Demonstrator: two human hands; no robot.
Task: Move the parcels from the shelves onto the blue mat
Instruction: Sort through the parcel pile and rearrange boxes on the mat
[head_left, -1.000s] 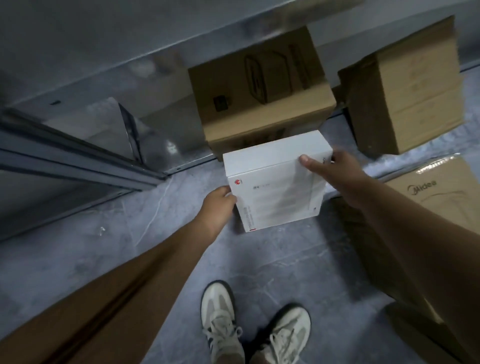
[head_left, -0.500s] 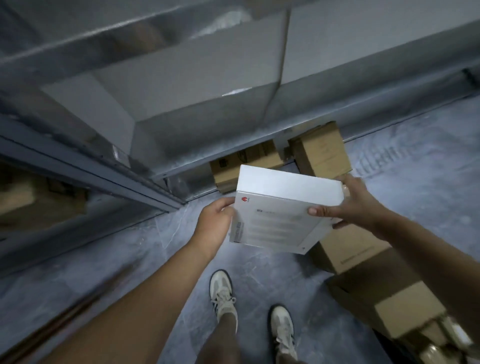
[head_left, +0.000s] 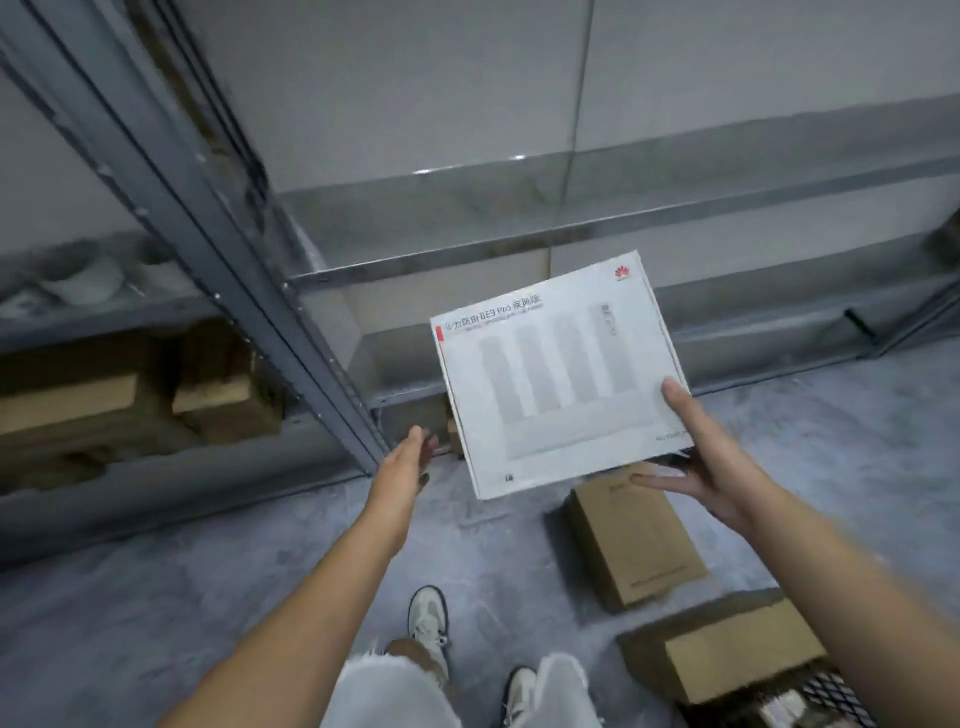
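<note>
Standing behind them, nearest thing you see is their sneakers (head_left: 429, 618) at 6 o'clock on the grey floor (head_left: 156, 613). At about 4 o'clock there's a loose cluster of brown cardboard boxes (head_left: 636, 540) sitting on the floor, probably parked there so they're out of the walking line. No blue mat anywhere in view, so I'd guess it's off behind or to the side.

Up at arm's length, the white parcel (head_left: 558, 379) is in the air, dead center, tilted with its printed face up toward the person. Only the right hand (head_left: 691, 467) has it: thumb pressed on the top face at the lower right corner, fingers spread flat underneath like a tray. That grip makes sense for a flat, light box, it just rests on the palm. The left hand (head_left: 410, 462) is at about 9 o'clock of the parcel, open, fingers loosely together, close to its edge but not touching; looks like it's ready to steady it.

Farther out, the metal shelves (head_left: 415, 270) run across 12 o'clock, mostly bare behind the parcel. Over at 9 o'clock the lower shelf has more brown boxes (head_left: 130, 395), a bit blurry, so more trips to go.
</note>
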